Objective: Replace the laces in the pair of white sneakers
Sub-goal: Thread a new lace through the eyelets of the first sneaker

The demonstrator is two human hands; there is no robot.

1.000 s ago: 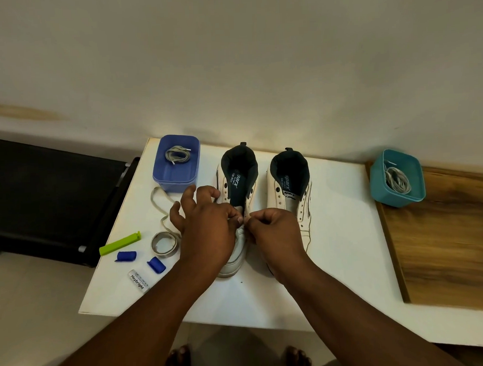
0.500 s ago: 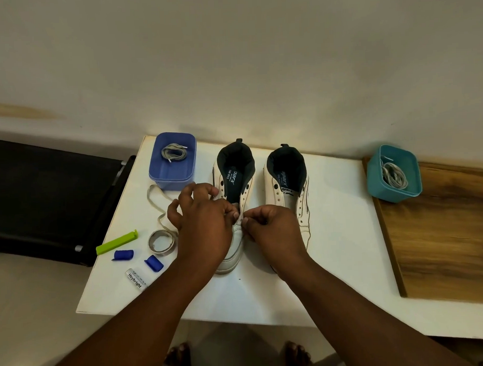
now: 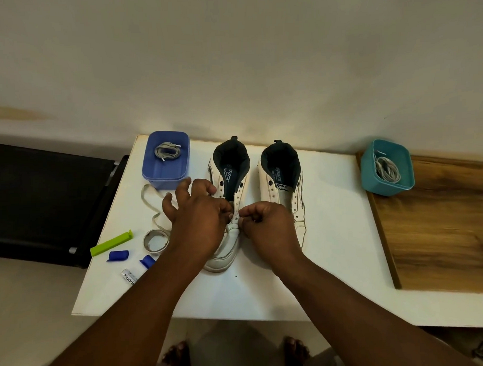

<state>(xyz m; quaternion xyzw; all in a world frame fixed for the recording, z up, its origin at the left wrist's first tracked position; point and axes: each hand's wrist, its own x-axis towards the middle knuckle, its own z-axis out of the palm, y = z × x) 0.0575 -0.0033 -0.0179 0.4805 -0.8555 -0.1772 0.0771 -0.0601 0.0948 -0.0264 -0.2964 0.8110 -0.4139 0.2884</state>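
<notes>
The lace [image 3: 151,210] we are threading is a flat, pale, limp ribbon; it trails out to the left of our hands in loose loops across the white table [image 3: 332,234], and we judge it light, soft and prone to twist, so the place to hold it is close behind its tip, where it is stiffest. Our left hand [image 3: 200,222] and right hand [image 3: 266,225] meet over the lower eyelets of the left sneaker [image 3: 226,238], fingertips almost touching; both seem to pinch something small there, most likely the lace end, though what sits between the fingers is too small to tell. The left hand's outer fingers are spread and free. The shoe itself looks stiff enough to stay put while we pull, and its eyelets above the grip stand empty. Just right of the grip stands the right sneaker [image 3: 281,187], also unlaced, close enough that the right wrist lies over its toe. Beyond and left of the grip sits a blue tub [image 3: 166,174] with 1 coiled grey lace [image 3: 166,152]; well off to the right a teal tub [image 3: 385,183] holds more laces. Left and nearer us lie a roll of tape [image 3: 155,240], a green clip [image 3: 111,243], 2 blue caps [image 3: 117,255] and a small labelled tube [image 3: 128,277]. The trailing lace runs next to the tape roll and could, we think, snag it when pulled.
</notes>
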